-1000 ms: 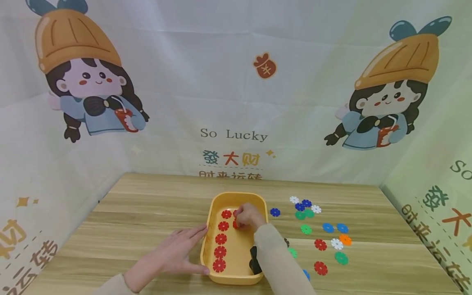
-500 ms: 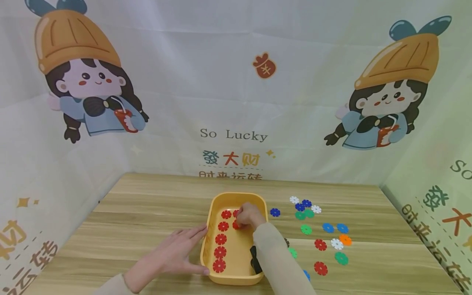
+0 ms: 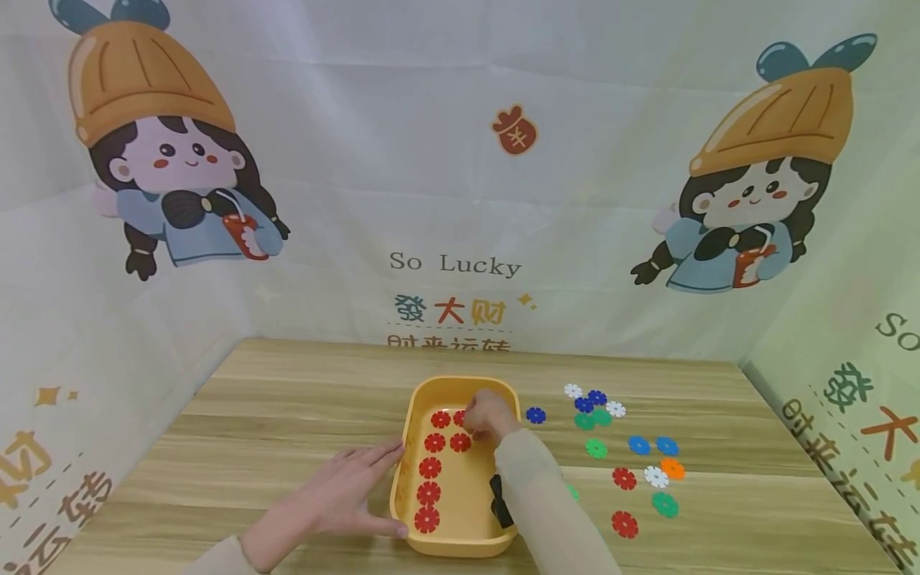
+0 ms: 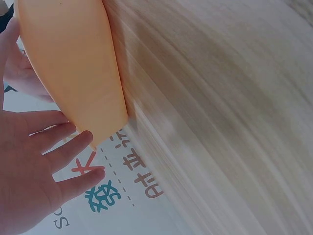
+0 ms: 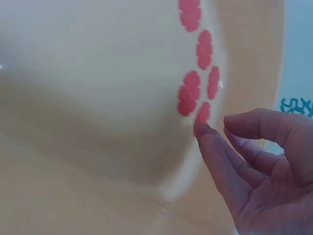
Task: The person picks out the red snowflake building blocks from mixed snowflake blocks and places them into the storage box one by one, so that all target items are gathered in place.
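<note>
A yellow tray (image 3: 456, 548) holds red notched snowflake discs. Several form a left-hand column (image 3: 430, 468), and two more discs (image 3: 460, 442) lie to the right of its top end. My left hand (image 3: 355, 489) has its fingers spread along the tray's left wall, thumb at the near corner. In the left wrist view those fingers (image 4: 73, 147) are straight against the outer wall. My right hand (image 3: 491, 415) is inside the tray at the far right. In the right wrist view, its index fingertip overlaps a red disc (image 5: 203, 112), while the thumb stands apart with a gap between.
Loose snowflake discs lie on the wooden table (image 3: 287, 415) right of the tray: red (image 3: 624, 525), white (image 3: 656, 477), orange (image 3: 672, 468), blue (image 3: 639, 445) and green (image 3: 665, 504). A printed cloth (image 3: 460, 200) hangs behind the table.
My right hand has drawn slightly right, off the nearer disc of the right-hand pair, which now shows whole. The left hand has stayed against the tray.
</note>
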A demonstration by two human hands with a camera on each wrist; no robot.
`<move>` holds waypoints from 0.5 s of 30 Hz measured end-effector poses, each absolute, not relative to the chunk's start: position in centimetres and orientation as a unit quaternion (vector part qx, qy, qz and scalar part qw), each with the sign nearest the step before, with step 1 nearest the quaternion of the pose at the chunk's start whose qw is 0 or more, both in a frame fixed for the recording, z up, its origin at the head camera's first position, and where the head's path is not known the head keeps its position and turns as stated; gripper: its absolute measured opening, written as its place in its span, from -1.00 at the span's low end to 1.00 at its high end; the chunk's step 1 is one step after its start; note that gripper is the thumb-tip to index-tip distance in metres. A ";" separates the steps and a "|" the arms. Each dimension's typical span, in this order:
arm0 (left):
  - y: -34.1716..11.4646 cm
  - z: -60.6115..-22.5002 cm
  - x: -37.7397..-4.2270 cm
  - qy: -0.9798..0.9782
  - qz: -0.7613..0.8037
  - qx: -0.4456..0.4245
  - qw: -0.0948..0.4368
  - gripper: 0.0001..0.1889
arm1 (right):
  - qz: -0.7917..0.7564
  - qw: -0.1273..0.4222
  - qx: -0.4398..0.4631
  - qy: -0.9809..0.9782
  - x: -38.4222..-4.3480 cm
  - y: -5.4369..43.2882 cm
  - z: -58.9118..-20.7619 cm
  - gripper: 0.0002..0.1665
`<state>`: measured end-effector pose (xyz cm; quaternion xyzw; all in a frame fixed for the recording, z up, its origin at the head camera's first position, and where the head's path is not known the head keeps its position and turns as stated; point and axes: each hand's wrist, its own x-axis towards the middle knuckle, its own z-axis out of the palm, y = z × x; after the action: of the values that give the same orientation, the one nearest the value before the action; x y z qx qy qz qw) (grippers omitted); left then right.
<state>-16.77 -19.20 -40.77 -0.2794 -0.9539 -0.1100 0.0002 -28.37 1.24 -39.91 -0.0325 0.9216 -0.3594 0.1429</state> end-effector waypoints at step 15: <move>-19.1 -40.7 -16.7 -0.955 -0.104 -0.279 0.005 0.07 | -0.403 0.127 -0.085 0.902 -29.6 3.4 -36.1 -0.86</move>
<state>-16.72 -19.14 -40.71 -0.2787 -0.9547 -0.1045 0.0054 -29.59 3.42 -36.11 -0.0846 0.9024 -0.4030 0.1267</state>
